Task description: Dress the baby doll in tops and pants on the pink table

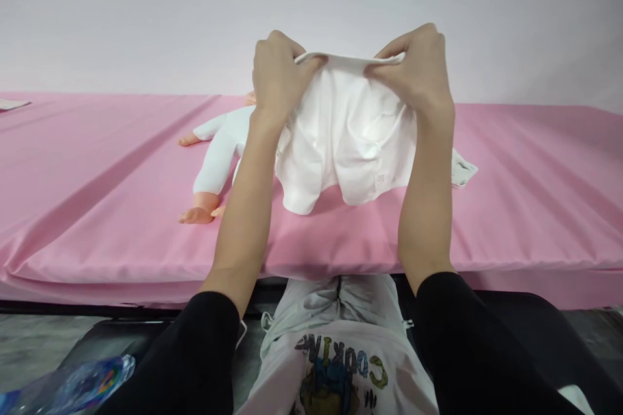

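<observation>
My left hand point(276, 74) and my right hand point(418, 68) both pinch the waistband of a small pair of white baby pants point(343, 142), stretching it wide and holding the garment up above the pink mattress point(97, 194). The two short legs of the pants hang down. Behind my left forearm lies a baby doll point(217, 155) in white clothes, its bare feet toward me and one arm pointing left. The doll's head and body are mostly hidden by my hand and the pants.
A white tag or paper point(462, 170) lies on the mattress just right of my right forearm. Another piece of paper point(12, 104) sits at the far left edge. A white wall stands behind the mattress. A plastic bag point(73, 386) lies on the floor at lower left.
</observation>
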Demonstrator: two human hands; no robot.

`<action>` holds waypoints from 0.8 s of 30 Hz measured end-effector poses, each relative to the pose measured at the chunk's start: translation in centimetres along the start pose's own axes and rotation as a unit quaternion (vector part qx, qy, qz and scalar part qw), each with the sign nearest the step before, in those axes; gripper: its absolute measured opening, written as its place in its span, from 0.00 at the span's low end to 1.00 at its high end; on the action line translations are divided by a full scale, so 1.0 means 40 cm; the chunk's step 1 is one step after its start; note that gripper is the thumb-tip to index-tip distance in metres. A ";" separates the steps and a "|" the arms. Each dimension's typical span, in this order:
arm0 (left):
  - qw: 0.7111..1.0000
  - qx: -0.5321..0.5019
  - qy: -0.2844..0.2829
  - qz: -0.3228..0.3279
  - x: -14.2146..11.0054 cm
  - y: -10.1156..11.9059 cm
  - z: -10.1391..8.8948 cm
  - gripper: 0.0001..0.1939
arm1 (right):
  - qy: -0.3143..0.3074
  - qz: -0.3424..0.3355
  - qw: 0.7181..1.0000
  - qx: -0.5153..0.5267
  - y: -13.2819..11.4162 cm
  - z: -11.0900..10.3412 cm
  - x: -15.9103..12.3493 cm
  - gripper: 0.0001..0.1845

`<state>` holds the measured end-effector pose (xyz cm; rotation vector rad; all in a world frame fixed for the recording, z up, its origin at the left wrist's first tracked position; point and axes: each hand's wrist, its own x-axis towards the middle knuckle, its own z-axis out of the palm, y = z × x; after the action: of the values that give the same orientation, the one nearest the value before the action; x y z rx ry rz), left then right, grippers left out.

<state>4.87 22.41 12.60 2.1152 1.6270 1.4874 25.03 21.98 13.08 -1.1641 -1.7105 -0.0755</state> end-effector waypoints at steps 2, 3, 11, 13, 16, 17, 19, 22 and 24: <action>0.999 0.013 0.038 0.035 0.007 -0.023 -0.015 0.21 | 0.014 -0.039 0.998 0.046 0.025 -0.011 0.001 0.06; 0.998 0.007 0.042 0.051 0.011 -0.037 -0.022 0.18 | 0.020 -0.061 0.995 0.071 0.036 -0.018 0.001 0.07; 0.991 0.092 0.093 0.008 0.017 -0.109 -0.064 0.25 | 0.015 -0.032 0.998 0.059 0.057 -0.041 0.006 0.08; 0.988 0.129 0.081 -0.022 0.016 -0.117 -0.069 0.24 | 0.005 0.004 1.000 0.002 0.061 -0.034 0.013 0.11; 0.979 0.171 0.070 -0.084 0.020 -0.138 -0.065 0.22 | -0.017 0.044 0.996 -0.074 0.071 -0.018 0.023 0.16; 0.974 0.189 0.077 -0.100 0.022 -0.149 -0.061 0.21 | -0.014 0.059 0.994 -0.094 0.075 -0.012 0.026 0.17; 0.965 0.217 0.100 -0.112 0.026 -0.173 -0.054 0.19 | 0.013 0.089 0.989 -0.120 0.085 0.001 0.031 0.19; 0.964 0.209 0.104 -0.125 0.027 -0.205 -0.051 0.18 | 0.071 0.126 0.981 -0.132 0.102 0.024 0.034 0.22; 0.972 0.175 0.089 -0.126 0.027 -0.214 -0.057 0.20 | 0.100 0.134 0.977 -0.130 0.119 0.038 0.037 0.23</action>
<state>-2.76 25.87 9.54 1.8676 2.2751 1.4283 27.37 26.27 11.33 -1.5176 -1.3831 -0.2480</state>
